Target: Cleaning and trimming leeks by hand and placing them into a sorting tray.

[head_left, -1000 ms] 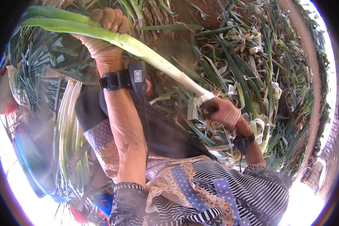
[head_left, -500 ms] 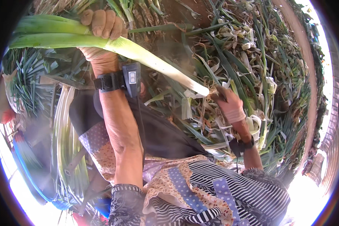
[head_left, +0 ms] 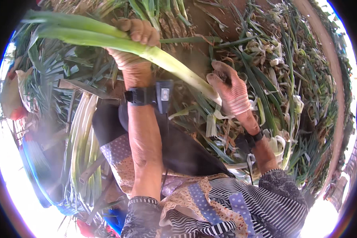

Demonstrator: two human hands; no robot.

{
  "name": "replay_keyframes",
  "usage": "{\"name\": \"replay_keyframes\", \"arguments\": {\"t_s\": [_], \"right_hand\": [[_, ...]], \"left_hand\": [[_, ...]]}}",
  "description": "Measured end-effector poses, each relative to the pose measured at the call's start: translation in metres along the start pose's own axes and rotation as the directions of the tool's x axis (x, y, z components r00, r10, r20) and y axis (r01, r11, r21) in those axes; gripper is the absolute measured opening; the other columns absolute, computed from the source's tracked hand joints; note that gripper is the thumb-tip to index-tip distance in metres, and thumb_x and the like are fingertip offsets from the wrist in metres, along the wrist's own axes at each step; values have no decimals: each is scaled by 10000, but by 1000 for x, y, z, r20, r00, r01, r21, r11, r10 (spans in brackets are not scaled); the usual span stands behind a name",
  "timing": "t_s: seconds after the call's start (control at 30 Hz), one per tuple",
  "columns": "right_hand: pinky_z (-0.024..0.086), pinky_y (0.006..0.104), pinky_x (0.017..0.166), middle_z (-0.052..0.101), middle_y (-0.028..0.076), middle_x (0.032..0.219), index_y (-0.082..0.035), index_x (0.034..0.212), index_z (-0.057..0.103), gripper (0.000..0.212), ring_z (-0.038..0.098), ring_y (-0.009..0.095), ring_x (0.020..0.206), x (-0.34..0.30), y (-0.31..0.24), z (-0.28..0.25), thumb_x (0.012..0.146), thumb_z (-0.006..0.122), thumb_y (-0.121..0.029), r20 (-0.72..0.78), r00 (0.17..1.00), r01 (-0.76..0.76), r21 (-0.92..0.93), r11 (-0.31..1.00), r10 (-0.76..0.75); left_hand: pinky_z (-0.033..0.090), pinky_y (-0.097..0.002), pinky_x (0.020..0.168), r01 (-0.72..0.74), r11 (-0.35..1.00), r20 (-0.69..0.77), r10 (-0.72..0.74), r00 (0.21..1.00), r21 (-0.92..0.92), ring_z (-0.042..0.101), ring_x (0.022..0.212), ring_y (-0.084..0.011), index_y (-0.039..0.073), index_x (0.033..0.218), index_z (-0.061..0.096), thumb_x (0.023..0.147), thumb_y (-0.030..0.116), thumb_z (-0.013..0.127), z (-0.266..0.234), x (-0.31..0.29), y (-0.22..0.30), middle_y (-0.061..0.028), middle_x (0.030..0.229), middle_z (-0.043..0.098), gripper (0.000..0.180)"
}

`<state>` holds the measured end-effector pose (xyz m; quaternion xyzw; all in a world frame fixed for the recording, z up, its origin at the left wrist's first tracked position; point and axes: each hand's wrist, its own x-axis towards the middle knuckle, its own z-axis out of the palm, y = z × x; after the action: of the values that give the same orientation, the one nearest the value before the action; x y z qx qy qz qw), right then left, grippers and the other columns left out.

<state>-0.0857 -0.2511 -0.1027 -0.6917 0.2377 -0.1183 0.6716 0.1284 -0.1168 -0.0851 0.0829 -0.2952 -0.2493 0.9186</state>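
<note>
My left hand (head_left: pixel 137 33), in a soiled tan glove, grips a thick leek (head_left: pixel 166 61) about its middle. The leek slants across the view, its green leaves at the upper left and its white end pointing down to the right. My right hand (head_left: pixel 230 87), also gloved, is beside that white end. Its fingers are bent, with a gap between them and the thumb, and I see nothing held there. The leek's very tip lies partly behind the right hand, so I cannot tell whether they touch.
Stripped leek leaves (head_left: pixel 265 79) form a large heap at the right. More leeks with roots (head_left: pixel 170 20) lie at the far side. Trimmed leeks (head_left: pixel 83 135) rest in a metal-framed rack (head_left: pixel 87 89) at the left, near a blue-rimmed container (head_left: pixel 37 178).
My right hand has come up from the leek's root end to beside its white shank, its fingers loosening. In the picture, the left hand and leek have shifted right.
</note>
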Motion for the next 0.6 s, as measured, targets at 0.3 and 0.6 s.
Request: {"name": "replay_keyframes", "arguments": {"t_s": [0.3,0.6], "right_hand": [[515,330,629,620,105,871,-92,1073,609,471,616,231,734,60,-30,57,680,803,-264,-77,722,536,-565,627,-687],[496,392,835,615,173,996,-90,1058,626,495,607,338,923,77,-50,69,611,772,-245,18,886,382,-595,707,-464]], "left_hand": [[480,-358,651,137,918,-703,183,687,372,534,626,-220,88,903,556,683,848,428,1,4,-24,-61,691,549,801],[459,-374,841,140,950,-628,69,775,277,527,964,-215,38,1255,444,815,613,575,23,-2,-36,-92,1077,541,735]]}}
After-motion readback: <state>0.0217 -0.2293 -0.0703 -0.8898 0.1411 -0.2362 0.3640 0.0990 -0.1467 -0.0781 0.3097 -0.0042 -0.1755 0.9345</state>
